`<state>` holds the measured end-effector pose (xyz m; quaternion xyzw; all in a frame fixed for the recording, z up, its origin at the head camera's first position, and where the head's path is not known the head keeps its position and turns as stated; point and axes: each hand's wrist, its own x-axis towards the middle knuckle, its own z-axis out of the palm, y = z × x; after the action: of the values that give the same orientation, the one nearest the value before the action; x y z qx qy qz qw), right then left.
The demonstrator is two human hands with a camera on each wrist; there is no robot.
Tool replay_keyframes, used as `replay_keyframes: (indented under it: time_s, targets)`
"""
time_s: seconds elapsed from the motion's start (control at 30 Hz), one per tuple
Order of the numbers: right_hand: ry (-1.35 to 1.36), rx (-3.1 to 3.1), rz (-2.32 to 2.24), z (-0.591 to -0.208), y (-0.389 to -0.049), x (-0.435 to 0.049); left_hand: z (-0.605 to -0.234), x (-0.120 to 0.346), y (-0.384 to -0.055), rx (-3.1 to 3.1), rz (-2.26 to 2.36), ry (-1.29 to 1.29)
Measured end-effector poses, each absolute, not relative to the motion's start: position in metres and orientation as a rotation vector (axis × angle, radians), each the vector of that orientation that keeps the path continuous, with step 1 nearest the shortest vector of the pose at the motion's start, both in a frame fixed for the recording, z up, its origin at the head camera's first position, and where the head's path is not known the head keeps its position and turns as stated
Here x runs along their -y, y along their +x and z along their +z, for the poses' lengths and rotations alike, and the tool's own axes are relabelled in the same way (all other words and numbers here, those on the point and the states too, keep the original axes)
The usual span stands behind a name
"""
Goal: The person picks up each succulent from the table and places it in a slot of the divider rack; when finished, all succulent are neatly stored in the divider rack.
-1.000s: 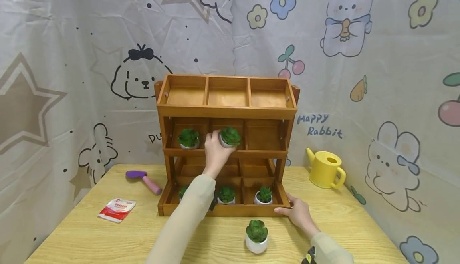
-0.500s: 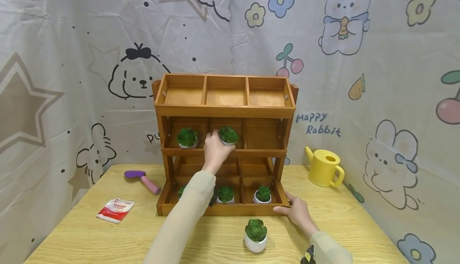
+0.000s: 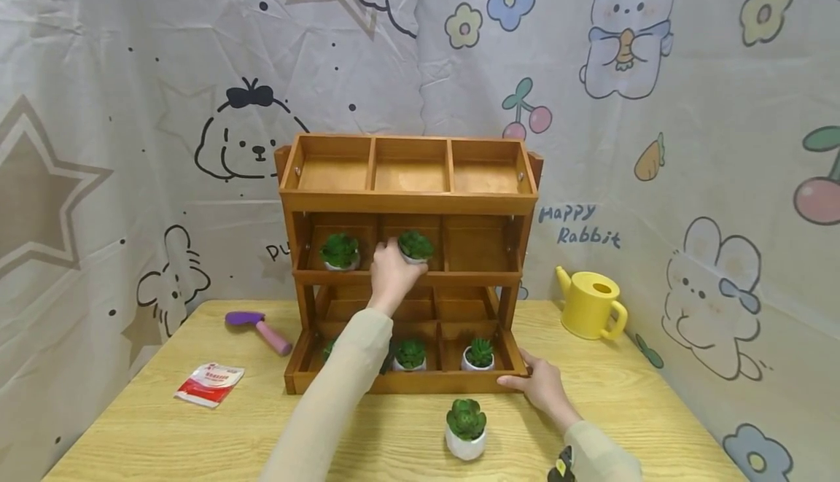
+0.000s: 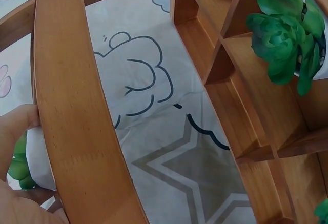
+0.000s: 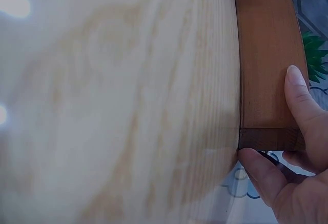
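Observation:
My left hand [image 3: 394, 272] grips the white pot of a green succulent [image 3: 415, 244] at the middle compartment of the shelf's middle tier. In the left wrist view, that pot [image 4: 40, 157] is partly hidden behind a wooden rail. Whether its base touches the compartment floor cannot be seen. My right hand [image 3: 543, 389] holds the lower right front corner of the wooden shelf [image 3: 410, 203], its thumb [image 5: 300, 93] against the front board. A second potted succulent [image 3: 340, 251] sits left on the middle tier. Another potted succulent [image 3: 467, 427] stands on the table before the shelf.
Several potted succulents occupy the bottom tier, including one at the right [image 3: 478, 354]; my left sleeve partly covers the leftmost. A yellow watering can [image 3: 590, 305] stands right of the shelf. Left of it lie a purple-and-pink hand tool [image 3: 259, 329] and a red-and-white packet [image 3: 210, 384].
The head view has shifted slightly. My left hand stays at the middle compartment with the potted succulent, and my right hand keeps its grip on the shelf corner.

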<state>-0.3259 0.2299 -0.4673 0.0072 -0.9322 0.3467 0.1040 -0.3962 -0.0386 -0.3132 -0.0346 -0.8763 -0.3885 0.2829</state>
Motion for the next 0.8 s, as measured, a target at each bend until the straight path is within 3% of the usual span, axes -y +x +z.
replay_keyframes:
  time_s: [0.8]
  targets:
    - [0.024, 2.766, 1.005, -0.4674, -0.3260, -0.2306, -0.3156, 0.0381, -0.3930, 2.343, -1.059, -0.101]
